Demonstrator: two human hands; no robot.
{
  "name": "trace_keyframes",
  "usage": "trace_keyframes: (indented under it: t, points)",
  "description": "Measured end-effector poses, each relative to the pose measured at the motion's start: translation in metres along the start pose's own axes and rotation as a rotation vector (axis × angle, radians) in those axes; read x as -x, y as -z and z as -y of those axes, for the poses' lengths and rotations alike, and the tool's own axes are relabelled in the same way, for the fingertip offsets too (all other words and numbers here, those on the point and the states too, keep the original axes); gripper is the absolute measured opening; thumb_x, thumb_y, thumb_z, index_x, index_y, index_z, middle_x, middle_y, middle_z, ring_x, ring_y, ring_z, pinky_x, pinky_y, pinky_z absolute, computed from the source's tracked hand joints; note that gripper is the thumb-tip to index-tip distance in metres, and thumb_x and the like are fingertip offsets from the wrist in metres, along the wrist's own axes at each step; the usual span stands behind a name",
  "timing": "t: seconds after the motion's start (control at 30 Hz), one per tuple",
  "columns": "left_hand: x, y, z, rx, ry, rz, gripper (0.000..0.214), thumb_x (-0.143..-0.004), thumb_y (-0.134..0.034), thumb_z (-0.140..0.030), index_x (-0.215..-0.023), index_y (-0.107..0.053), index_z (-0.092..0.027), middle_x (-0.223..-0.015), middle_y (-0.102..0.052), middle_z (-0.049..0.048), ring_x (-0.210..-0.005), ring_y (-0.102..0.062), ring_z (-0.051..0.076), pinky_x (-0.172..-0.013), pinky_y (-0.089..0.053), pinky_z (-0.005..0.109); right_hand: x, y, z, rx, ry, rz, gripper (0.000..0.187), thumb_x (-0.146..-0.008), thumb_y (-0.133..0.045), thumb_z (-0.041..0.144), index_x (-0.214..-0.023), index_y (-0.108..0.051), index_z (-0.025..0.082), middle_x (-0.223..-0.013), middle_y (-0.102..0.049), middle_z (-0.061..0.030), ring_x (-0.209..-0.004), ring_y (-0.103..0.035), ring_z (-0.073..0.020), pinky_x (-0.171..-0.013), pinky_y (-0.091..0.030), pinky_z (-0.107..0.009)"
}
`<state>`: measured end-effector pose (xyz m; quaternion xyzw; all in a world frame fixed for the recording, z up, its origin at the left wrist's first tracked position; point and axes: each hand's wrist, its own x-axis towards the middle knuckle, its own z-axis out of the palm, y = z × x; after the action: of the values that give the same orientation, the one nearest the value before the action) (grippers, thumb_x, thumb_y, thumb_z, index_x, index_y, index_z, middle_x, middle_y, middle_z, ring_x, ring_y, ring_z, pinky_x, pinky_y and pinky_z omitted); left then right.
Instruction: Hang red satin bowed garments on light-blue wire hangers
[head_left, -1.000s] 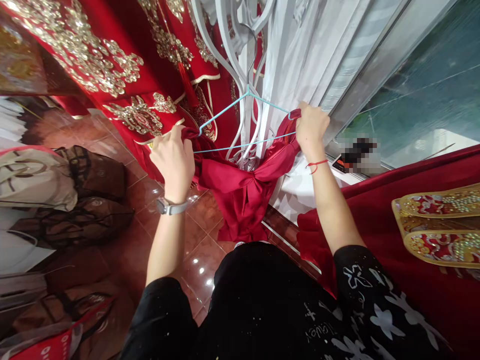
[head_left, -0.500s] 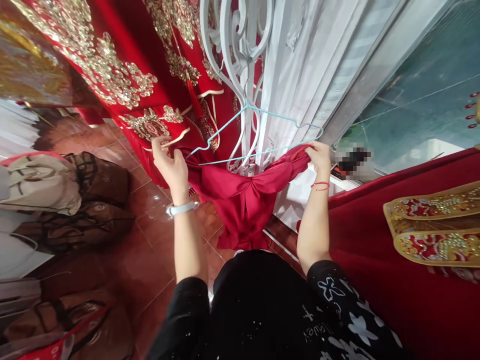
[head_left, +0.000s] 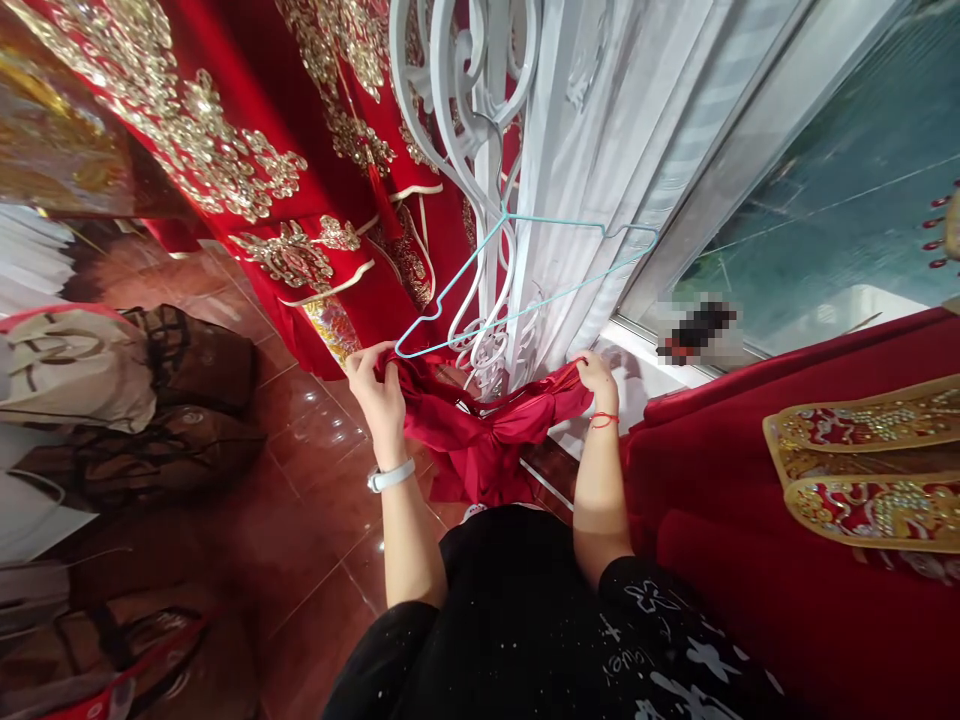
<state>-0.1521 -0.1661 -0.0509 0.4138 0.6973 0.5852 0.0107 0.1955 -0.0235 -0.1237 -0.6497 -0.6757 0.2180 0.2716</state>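
Observation:
A crimson garment (head_left: pixel 517 430), its exact kind unclear, is stretched between my two hands below a light blue wire hanger (head_left: pixel 555 300). The hanger hangs by its hook from white scrolled metalwork (head_left: pixel 480 120) and is free of the cloth on the right side. My left hand (head_left: pixel 377 395) pinches the garment's left upper edge, close under the hanger's left corner; whether cloth and hanger touch there I cannot tell. On the right, my right hand (head_left: pixel 598 380) grips the other end of that edge, well below the hanger's right corner. The garment's lower part droops toward my body.
Red gowns with gold beading (head_left: pixel 255 160) hang at the upper left. Brown bags (head_left: pixel 187 450) stand on the tiled floor (head_left: pixel 315 500) at left. White curtain (head_left: pixel 637 130) and a window (head_left: pixel 817 200) lie right, above red cloth with gold embroidered panels (head_left: pixel 870 460).
Both hands have moved down and closer together with the garment. Its edge has come off the hanger's right side, and the hanger now hangs nearly clear above it.

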Motion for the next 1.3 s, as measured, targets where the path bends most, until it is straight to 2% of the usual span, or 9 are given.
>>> trace_keyframes:
  t: [0.27,0.37,0.5,0.63,0.8,0.9,1.03,1.17,1.3]
  points:
    - [0.013,-0.005,0.003,-0.039,0.027,-0.027,0.024,-0.084,-0.057,-0.009,-0.096,-0.074,-0.021,-0.100,-0.058,0.0064,-0.100,-0.060,0.021,-0.109,-0.051,0.042,0.011,-0.002,0.006,-0.153,-0.191,0.091,0.024,-0.079,-0.056,0.022,-0.055,-0.054,0.027,-0.060,-0.057,-0.0042,-0.069,-0.054,-0.0222,-0.081,-0.045,-0.044]
    - [0.015,-0.003,0.003,-0.038,0.021,-0.062,0.022,-0.085,-0.057,-0.011,-0.095,-0.073,-0.021,-0.103,-0.059,0.0075,-0.102,-0.061,0.022,-0.109,-0.051,0.041,0.016,-0.003,0.009,-0.318,-0.237,-0.013,0.020,-0.081,-0.058,0.039,-0.065,-0.058,0.027,-0.066,-0.061,-0.0043,-0.076,-0.060,-0.0240,-0.081,-0.048,-0.043]
    - [0.012,0.006,0.014,-0.049,0.049,-0.124,0.018,-0.084,-0.059,-0.014,-0.094,-0.073,-0.019,-0.102,-0.058,0.0082,-0.105,-0.062,0.023,-0.107,-0.051,0.039,0.025,0.000,0.017,-0.694,-0.269,-0.210,0.033,-0.077,-0.052,0.057,-0.088,-0.068,0.031,-0.072,-0.065,-0.0050,-0.084,-0.065,-0.0274,-0.080,-0.051,-0.045]
    - [0.010,0.018,0.034,-0.062,0.089,-0.230,0.020,-0.083,-0.059,-0.017,-0.095,-0.075,-0.017,-0.104,-0.059,0.0100,-0.103,-0.062,0.025,-0.103,-0.052,0.041,0.037,0.024,0.022,-1.036,-0.108,-0.234,0.063,-0.070,-0.062,0.051,-0.131,-0.065,0.034,-0.093,-0.077,-0.0042,-0.100,-0.073,-0.0275,-0.094,-0.055,-0.048]
    - [0.014,0.026,0.047,-0.206,0.196,-0.355,0.017,-0.082,-0.060,-0.021,-0.091,-0.074,-0.020,-0.100,-0.066,0.0093,-0.105,-0.061,0.028,-0.107,-0.047,0.048,0.052,0.066,0.028,-1.092,0.069,-0.125,0.116,-0.068,-0.081,0.037,-0.168,-0.023,0.037,-0.122,-0.080,-0.0096,-0.112,-0.078,-0.0298,-0.101,-0.061,-0.047]
    - [0.015,0.025,0.045,-0.089,0.248,-0.245,0.026,-0.080,-0.056,-0.018,-0.099,-0.073,-0.018,-0.083,-0.064,0.0042,-0.083,-0.061,0.020,-0.087,-0.052,0.035,0.060,0.079,0.039,-1.079,0.126,-0.149,0.144,-0.065,-0.091,0.041,-0.172,0.005,0.036,-0.113,-0.084,-0.0072,-0.118,-0.077,-0.0326,-0.098,-0.064,-0.048]
    - [0.016,0.030,0.042,0.063,0.374,0.025,0.035,-0.072,-0.059,-0.021,-0.103,-0.072,-0.014,-0.065,-0.058,-0.0036,-0.056,-0.047,0.011,-0.059,-0.039,0.022,0.071,0.084,0.063,-1.064,0.250,-0.031,0.164,-0.061,-0.099,0.043,-0.168,0.024,0.033,-0.104,-0.085,-0.0032,-0.115,-0.078,-0.0343,-0.090,-0.068,-0.048]
    - [0.019,0.035,0.039,0.163,0.474,0.379,0.035,-0.066,-0.067,-0.030,-0.097,-0.071,-0.015,-0.066,-0.065,-0.0014,-0.054,-0.053,0.011,-0.053,-0.035,0.020,0.088,0.082,0.092,-0.978,0.381,0.190,0.154,-0.074,-0.094,0.030,-0.166,0.030,0.033,-0.122,-0.082,-0.0079,-0.105,-0.082,-0.0268,-0.078,-0.069,-0.034]
    - [0.020,0.032,0.040,0.116,0.492,0.507,0.022,-0.069,-0.064,-0.033,-0.084,-0.068,-0.017,-0.065,-0.067,0.0013,-0.060,-0.061,0.016,-0.060,-0.046,0.024,0.111,0.070,0.114,-0.934,0.447,0.253,0.146,-0.080,-0.090,0.026,-0.166,0.028,0.034,-0.138,-0.075,-0.0117,-0.110,-0.081,-0.0234,-0.083,-0.070,-0.034]
